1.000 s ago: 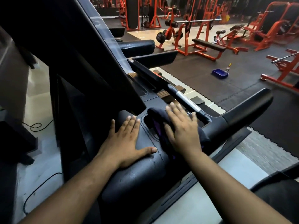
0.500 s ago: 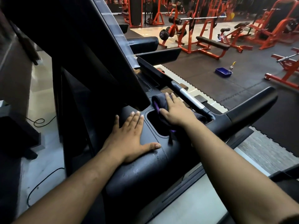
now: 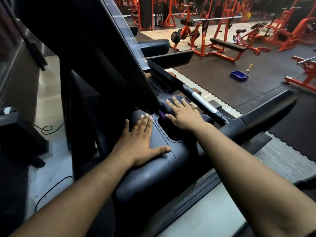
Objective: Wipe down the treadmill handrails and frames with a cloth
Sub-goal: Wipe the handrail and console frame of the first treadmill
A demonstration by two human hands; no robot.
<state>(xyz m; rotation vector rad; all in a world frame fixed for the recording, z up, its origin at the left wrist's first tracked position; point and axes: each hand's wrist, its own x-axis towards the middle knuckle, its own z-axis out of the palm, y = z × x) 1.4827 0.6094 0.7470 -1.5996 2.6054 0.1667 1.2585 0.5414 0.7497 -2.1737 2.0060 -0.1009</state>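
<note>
Right hand flat, fingers straight, presses cloth on console tray under screen. Crossbar runs just right of cloth, long axis far-left to near-right. Left hand open, flat, bracing on console.

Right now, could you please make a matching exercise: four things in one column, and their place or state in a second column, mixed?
1. left hand
2. right hand
3. cloth
4. blue tray

A. on the dark floor mat
B. flat on the bare console
C. under a palm
D. pressing on fabric, fingers straight

Pairs: 1-B, 2-D, 3-C, 4-A
</note>
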